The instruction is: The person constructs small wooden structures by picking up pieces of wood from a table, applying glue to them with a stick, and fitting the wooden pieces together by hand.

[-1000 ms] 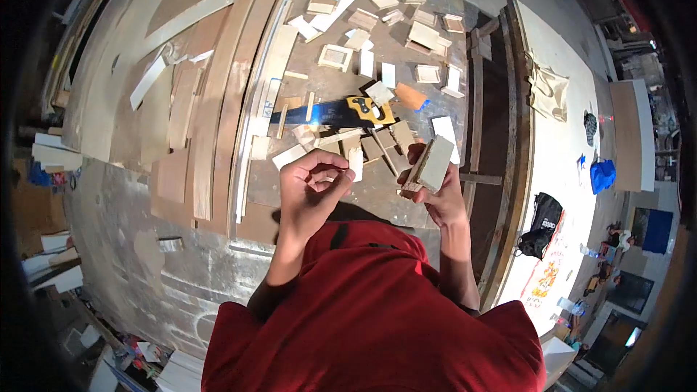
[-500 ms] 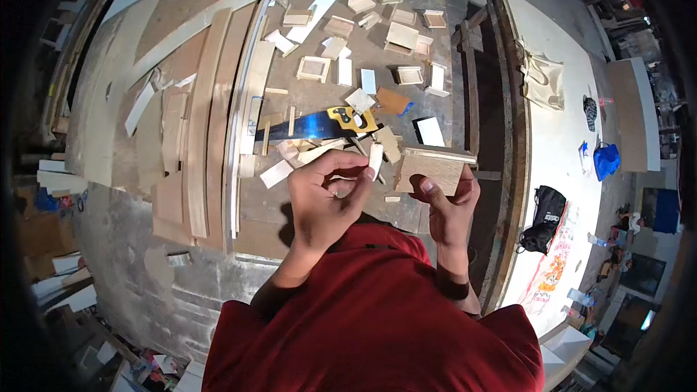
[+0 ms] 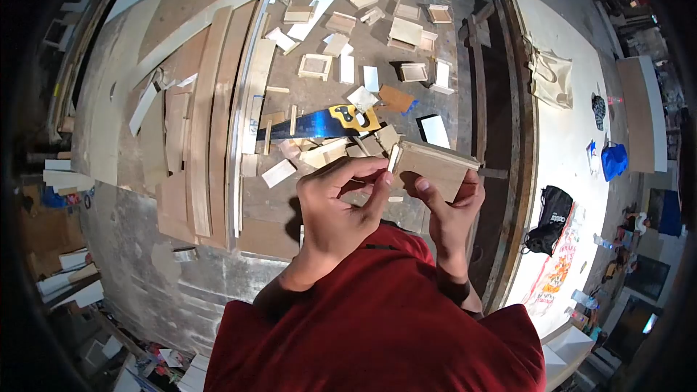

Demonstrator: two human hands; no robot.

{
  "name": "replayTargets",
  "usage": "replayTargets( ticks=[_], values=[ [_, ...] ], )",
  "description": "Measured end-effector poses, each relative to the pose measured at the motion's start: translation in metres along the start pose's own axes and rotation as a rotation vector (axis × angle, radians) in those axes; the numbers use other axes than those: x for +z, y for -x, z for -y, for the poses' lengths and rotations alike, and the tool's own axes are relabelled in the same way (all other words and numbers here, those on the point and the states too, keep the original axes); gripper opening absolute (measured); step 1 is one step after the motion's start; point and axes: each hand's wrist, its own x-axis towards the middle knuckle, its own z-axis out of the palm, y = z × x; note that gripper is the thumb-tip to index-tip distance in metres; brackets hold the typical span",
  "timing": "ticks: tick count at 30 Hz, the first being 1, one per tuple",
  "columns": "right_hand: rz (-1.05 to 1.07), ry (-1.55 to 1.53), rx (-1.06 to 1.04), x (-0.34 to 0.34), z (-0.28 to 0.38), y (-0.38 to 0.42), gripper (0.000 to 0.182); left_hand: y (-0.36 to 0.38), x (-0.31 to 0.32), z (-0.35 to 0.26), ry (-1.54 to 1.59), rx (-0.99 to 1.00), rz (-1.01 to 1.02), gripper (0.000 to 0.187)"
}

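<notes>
Between thumb and fingers, my left hand (image 3: 337, 199) pinches a small pale wood strip (image 3: 393, 157). The strip stands against the left end of a small wooden box (image 3: 435, 168), or very close to it. My right hand (image 3: 454, 214) grips that box from its right side, thumb on the flat face and fingers behind. A raised strip runs along the box's upper edge. Just beyond my hands, a handsaw (image 3: 316, 125) with a yellow and black handle lies among wood offcuts (image 3: 327, 152).
Several small wooden boxes (image 3: 405, 33) are scattered over the far part of the worktop. Long boards (image 3: 207, 123) lie along the left. On the right, past a dark gap, a pale table (image 3: 573, 152) carries a cloth bag (image 3: 550, 78) and a black pouch (image 3: 549, 218).
My left hand has moved right, bringing the wood strip from in front of the saw handle to the box's left end. My right hand still holds the box, now slightly tilted.
</notes>
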Motion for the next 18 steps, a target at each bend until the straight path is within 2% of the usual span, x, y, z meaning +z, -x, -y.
replayTargets(
  ticks=[3, 15, 18],
  values=[
    [-0.008, -0.018, 0.059, 0.002, 0.003, 0.002, 0.050, 0.001, 0.000, 0.001, 0.005, 0.004, 0.010, 0.013],
    [0.003, -0.072, 0.079, 0.008, 0.006, 0.005, 0.047, 0.003, -0.003, -0.001, 0.007, -0.021, 0.060, 0.014],
    [0.001, -0.046, 0.023, 0.010, 0.008, 0.004, 0.043, 0.002, -0.003, 0.001, 0.007, -0.005, 0.076, 0.015]
  ],
)
